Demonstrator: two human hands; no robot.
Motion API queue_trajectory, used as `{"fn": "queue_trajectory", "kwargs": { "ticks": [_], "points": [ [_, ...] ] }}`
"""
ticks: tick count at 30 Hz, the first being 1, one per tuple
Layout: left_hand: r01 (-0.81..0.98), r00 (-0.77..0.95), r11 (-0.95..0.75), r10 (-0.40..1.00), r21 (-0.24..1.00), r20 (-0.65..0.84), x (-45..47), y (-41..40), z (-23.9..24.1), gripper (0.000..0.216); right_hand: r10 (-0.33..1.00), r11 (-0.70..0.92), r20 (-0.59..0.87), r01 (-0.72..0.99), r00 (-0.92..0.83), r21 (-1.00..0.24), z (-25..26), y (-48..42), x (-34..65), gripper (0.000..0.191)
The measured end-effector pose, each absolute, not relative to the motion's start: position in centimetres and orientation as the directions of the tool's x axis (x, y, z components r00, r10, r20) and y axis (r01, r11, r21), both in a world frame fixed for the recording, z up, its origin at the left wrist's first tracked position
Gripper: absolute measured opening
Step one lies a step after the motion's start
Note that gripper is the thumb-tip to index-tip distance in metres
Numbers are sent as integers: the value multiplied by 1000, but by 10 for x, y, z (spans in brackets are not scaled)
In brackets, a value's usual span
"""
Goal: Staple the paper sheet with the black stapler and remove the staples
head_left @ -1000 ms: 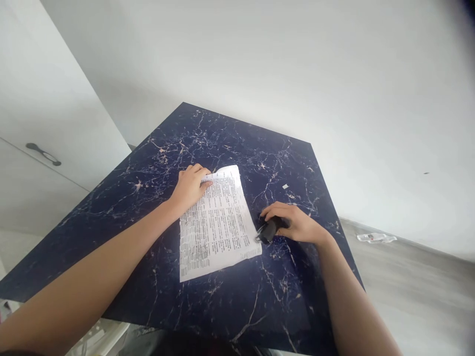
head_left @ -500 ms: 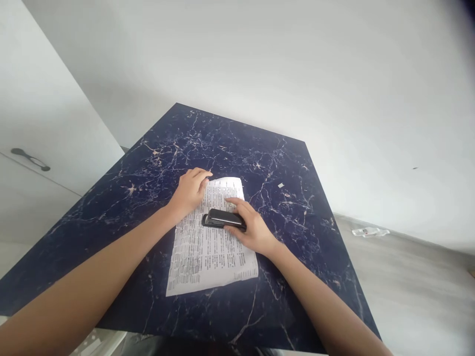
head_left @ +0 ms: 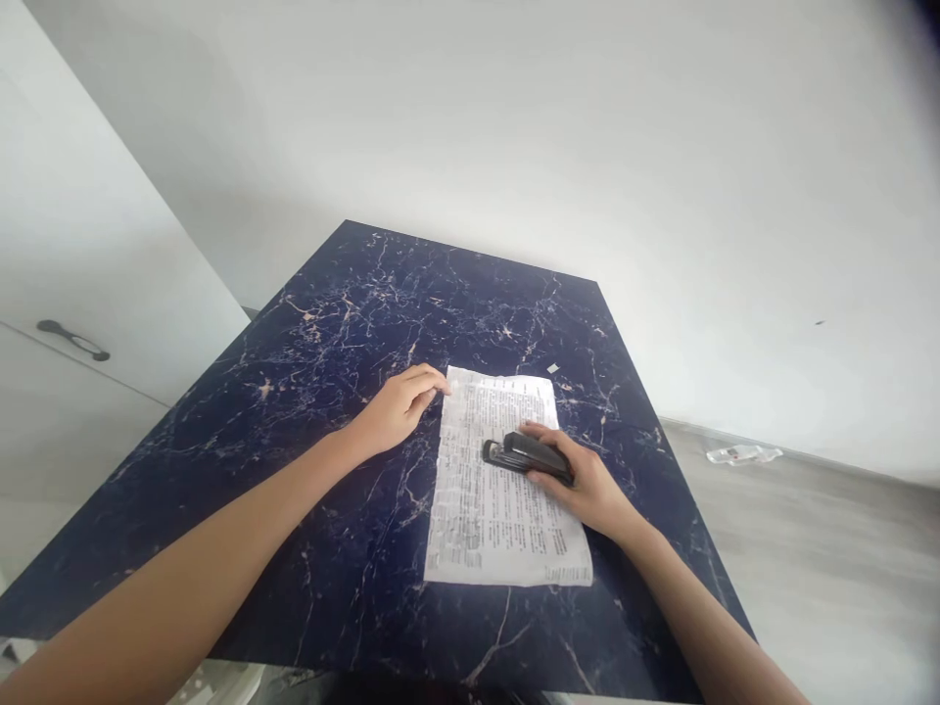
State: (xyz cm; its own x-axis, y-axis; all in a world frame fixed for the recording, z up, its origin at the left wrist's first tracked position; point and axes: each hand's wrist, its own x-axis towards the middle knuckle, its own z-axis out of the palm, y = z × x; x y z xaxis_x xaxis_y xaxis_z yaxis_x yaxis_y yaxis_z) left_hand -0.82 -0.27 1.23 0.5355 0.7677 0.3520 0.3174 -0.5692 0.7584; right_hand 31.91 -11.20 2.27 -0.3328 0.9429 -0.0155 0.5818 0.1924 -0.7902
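A sheet of printed paper (head_left: 506, 529) lies on the dark blue marbled table (head_left: 352, 284), its long sides running away from me. My left hand (head_left: 400, 406) is at the sheet's far left corner, thumb and fingers drawn together on its edge. In my right hand (head_left: 591, 485) is a black stapler (head_left: 536, 455), gripped from its rear end with the front pointing left. The stapler is over the middle of the page, and its jaw looks slightly parted at the front. Whether it rests on the paper, I cannot tell.
A small white scrap (head_left: 553, 369) lies beyond the sheet's far right corner. White cabinet doors with a dark handle (head_left: 73, 340) stand on the left. A pale wall rises behind the table. Clear plastic packaging (head_left: 743, 454) lies on the floor at right.
The sheet has shifted to the right and turned a little. My right hand and the stapler have moved right with it. My left hand is slightly lower and further right.
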Motion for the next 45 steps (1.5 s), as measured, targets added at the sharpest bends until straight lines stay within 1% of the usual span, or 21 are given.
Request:
{"fn": "queue_trajectory", "kwargs": {
  "ticks": [4, 7, 10, 12, 15, 18, 19, 21, 23, 24, 26, 28, 29, 31, 33, 34, 36, 37, 39, 40, 45],
  "points": [
    [159, 372, -262, 909, 952, 188, 18, -24, 13, 27, 929, 89, -5, 238, -370, -967, 25, -112, 331, 42],
    [72, 305, -136, 946, 988, 108, 34, -38, 5, 33, 927, 12, -15, 70, -375, -997, 28, -108, 334, 48],
    [-23, 259, -89, 961, 996, 92, 39, -40, -3, 36, 917, -14, -30, 43, -398, -999, 30, -107, 335, 46],
    [-91, 231, -56, 970, 994, 76, 39, -38, -6, 37, 922, 29, 9, 47, -387, -998, 29, -107, 333, 42],
    [-67, 237, -58, 969, 996, 72, 37, -35, -5, 38, 931, 163, 81, 208, -356, -964, 24, -109, 326, 40],
    [32, 256, -106, 962, 994, 94, 38, -38, -1, 38, 944, 272, 124, 514, -304, -813, 17, -113, 313, 42],
    [45, 258, -112, 961, 993, 97, 38, -40, 1, 37, 944, 313, 178, 579, -279, -753, 15, -115, 308, 41],
    [-9, 281, -69, 957, 998, 68, 41, -44, 7, 36, 890, 449, 376, 653, -260, -611, 14, -120, 301, 43],
    [-161, 351, 87, 936, 983, -25, 44, -48, 12, 34, 745, 597, 582, 713, -325, -367, 16, -128, 297, 57],
    [-230, 415, 201, 905, 952, -91, 46, -49, 15, 33, 663, 643, 634, 736, -398, -211, 18, -132, 295, 61],
    [-288, 542, 399, 817, 870, -195, 48, -50, 19, 30, 555, 668, 619, 742, -556, 67, 23, -139, 293, 63],
    [-266, 609, 474, 757, 839, -235, 49, -49, 20, 27, 545, 642, 563, 741, -622, 196, 26, -144, 290, 58],
    [-243, 615, 469, 751, 849, -239, 48, -49, 19, 25, 560, 625, 562, 755, -609, 196, 26, -144, 289, 57],
    [-192, 587, 423, 773, 885, -242, 47, -47, 17, 23, 603, 586, 618, 806, -504, 85, 25, -141, 286, 58],
    [-131, 514, 350, 824, 928, -238, 44, -46, 15, 24, 670, 540, 673, 828, -314, -152, 22, -136, 285, 54],
    [-111, 463, 292, 861, 950, -211, 43, -46, 14, 26, 727, 499, 655, 813, -206, -299, 21, -132, 285, 48],
    [-93, 370, 144, 924, 985, -101, 41, -46, 15, 28, 868, 360, 493, 748, -49, -558, 21, -126, 286, 30],
    [-85, 339, 68, 940, 994, -35, 41, -47, 15, 28, 925, 273, 381, 718, -13, -640, 21, -124, 287, 22],
    [-47, 298, -67, 951, 997, 78, 40, -50, 16, 28, 977, 146, 213, 694, 10, -705, 21, -122, 289, 13],
    [-3, 272, -131, 954, 991, 127, 40, -51, 16, 27, 984, 118, 177, 692, 14, -713, 21, -121, 290, 12],
    [279, 129, -462, 887, 842, 444, 36, -54, 11, 24, 982, 148, 189, 674, -13, -724, 17, -120, 290, 14]
  ]
}}
